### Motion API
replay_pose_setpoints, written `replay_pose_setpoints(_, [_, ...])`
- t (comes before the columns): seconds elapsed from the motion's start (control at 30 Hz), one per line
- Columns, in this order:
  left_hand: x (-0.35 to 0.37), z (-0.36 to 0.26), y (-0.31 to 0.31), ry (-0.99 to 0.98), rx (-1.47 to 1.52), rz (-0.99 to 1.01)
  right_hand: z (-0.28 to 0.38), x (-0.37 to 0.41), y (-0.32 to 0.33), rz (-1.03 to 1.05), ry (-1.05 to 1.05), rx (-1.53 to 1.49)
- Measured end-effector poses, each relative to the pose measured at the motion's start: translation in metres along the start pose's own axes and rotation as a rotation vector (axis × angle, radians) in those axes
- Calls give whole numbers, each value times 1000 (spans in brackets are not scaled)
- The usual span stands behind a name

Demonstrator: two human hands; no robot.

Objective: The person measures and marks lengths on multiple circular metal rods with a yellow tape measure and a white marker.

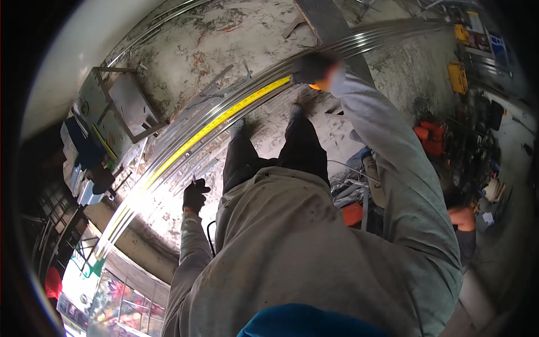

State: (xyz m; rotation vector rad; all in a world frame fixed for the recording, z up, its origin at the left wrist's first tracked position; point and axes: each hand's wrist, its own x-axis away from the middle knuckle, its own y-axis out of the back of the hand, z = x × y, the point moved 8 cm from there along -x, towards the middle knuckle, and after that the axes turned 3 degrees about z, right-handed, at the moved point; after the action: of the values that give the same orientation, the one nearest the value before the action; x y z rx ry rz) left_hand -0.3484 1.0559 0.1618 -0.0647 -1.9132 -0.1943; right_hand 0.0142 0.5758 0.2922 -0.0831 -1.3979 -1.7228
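In a dark glove, my right hand (312, 69) is stretched forward over a bundle of long shiny metal bars (359, 41). It is closed around a tape measure, whose case is mostly hidden; a bit of orange shows below the glove. From it the yellow tape blade (224, 115) runs out to the lower left along the bars, fading into bright glare. My left hand (195, 196), also dark-gloved, hangs beside my left leg, apart from the bars. Its fingers are curled, and a thin item seems to stick up from them, too small to name.
Metal frames (120, 106) stand at the left beyond the bars. A dark beam (331, 25) lies beneath the bars at the top. Orange and dark tools (432, 135) crowd the right side. Another person's arm (461, 218) shows at the lower right. The concrete floor is stained.
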Motion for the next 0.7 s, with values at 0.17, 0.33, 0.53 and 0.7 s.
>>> replay_pose_setpoints(0.17, [24, -23, -52, -63, 276, -285, -120, -15, -24, 84, -20, 20])
replay_pose_setpoints(0.33, [111, -49, -157, 18, 549, -630, -240, -48, -83, 176, -67, 11])
replay_pose_setpoints(0.53, [133, -98, -277, -2, 617, -716, -298, -93, -132, 226, -101, 36])
replay_pose_setpoints(0.7, [67, -172, -339, -100, 809, -561, -320, -119, -152, 255, -312, -12])
